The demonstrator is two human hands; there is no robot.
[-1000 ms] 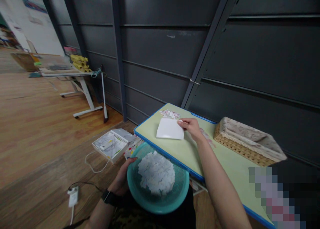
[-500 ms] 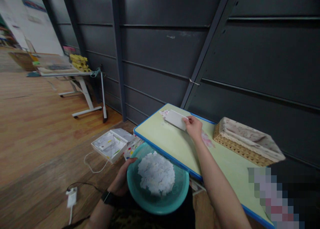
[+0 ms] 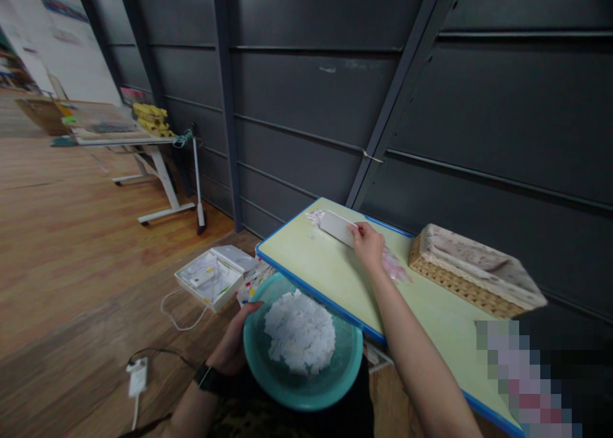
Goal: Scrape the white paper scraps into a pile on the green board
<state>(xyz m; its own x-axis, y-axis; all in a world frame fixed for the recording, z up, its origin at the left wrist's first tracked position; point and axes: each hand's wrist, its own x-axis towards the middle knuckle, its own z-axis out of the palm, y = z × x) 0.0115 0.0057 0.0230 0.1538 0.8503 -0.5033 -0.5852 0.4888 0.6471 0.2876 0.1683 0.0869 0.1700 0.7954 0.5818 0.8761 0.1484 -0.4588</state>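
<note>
- White card, flat and thin, sits over the far left part of the pale green counter; whether it touches the surface I cannot tell.
- Right hand has the card's right end pinched between thumb and fingers, so the card extends leftward from the fingertips.
- Left hand, well apart from the card on the near left, is closed on the left rim of a teal basket, thumb over the edge.
- White scraps lie heaped inside that basket, just off the counter's near blue edge.
- Patterned scraps lie just beyond the card's left end; pink pieces lie just right of the right hand.
- Wicker basket, cloth-lined, stands farther right on the counter.
- Open white box rests left of the teal basket, with a power strip on the floor nearer.
- Dark panelled wall rises on the far side.
</note>
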